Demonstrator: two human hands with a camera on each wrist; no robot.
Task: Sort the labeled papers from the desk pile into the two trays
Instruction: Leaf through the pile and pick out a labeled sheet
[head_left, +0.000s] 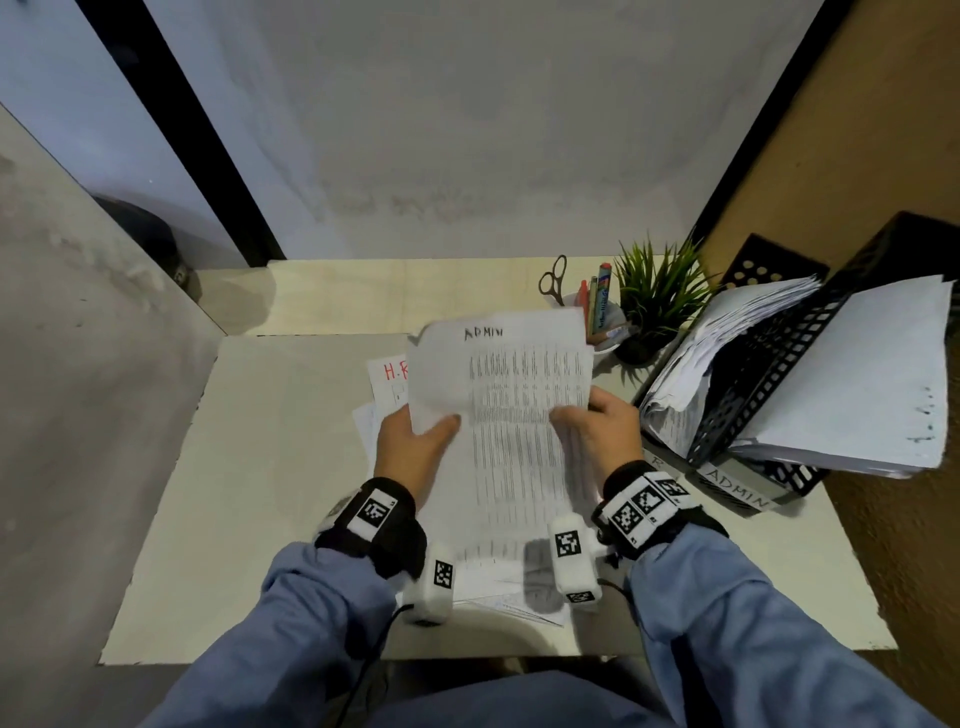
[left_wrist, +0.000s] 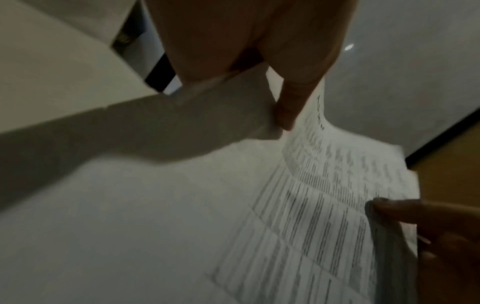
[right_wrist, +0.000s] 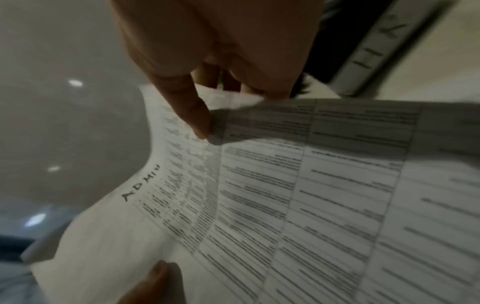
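1. The right hand (right_wrist: 221, 47) came down from the top edge, its thumb lying on the printed face of an ADMIN sheet (right_wrist: 298, 195) and its fingers curled behind the sheet's far edge.
2. The sheet bowed across the view, "ADMIN" handwritten near its left margin above blurred rows of print.
3. A fingertip of the left hand (right_wrist: 158, 281) pressed the sheet's near edge.
4. A labelled tray front (right_wrist: 376, 47), blurred, showed at the upper right.

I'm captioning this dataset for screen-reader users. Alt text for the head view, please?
Both hands, left and right, hold up a printed sheet marked ADMIN above a desk pile. Two black trays of papers stand at right.
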